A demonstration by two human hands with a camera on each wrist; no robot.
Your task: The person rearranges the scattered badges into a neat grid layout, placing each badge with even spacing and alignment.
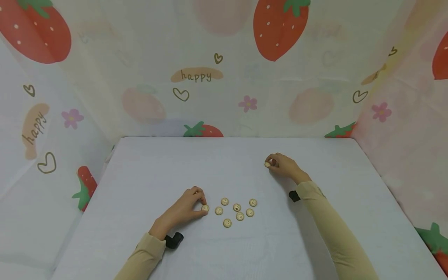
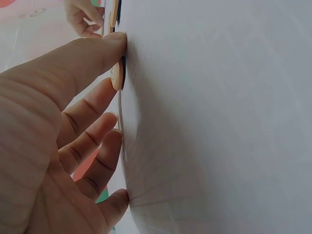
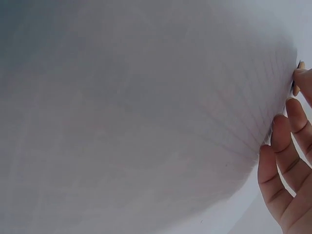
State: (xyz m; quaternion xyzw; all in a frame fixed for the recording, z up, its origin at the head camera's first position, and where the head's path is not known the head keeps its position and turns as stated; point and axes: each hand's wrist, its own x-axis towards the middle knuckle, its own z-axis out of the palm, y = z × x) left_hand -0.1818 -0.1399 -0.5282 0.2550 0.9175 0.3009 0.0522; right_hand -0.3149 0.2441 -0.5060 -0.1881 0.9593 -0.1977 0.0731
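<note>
My left hand [image 1: 185, 206] pinches a small round wooden disc [image 1: 205, 208] between thumb and index finger at the left of the group. In the left wrist view this disc [image 2: 116, 75] stays low against the white cloth, and the other fingers spread beside it. Farther back and to the right, my right hand [image 1: 285, 166] pinches another disc [image 1: 267, 165] by its edge. The right wrist view shows that disc [image 3: 297, 87] partly behind the thumb, with fingertips [image 3: 267, 153] at the cloth. Several similar pale discs with dark marks, one of them a disc [image 1: 237, 207] mid-group, lie between the hands.
A white cloth covers the table [image 1: 175, 163]. Curtains with strawberry prints stand behind it and at both sides, the back curtain [image 1: 238, 85] meeting the table's far edge. Black wrist devices, such as the left one [image 1: 174, 240], sit below both hands.
</note>
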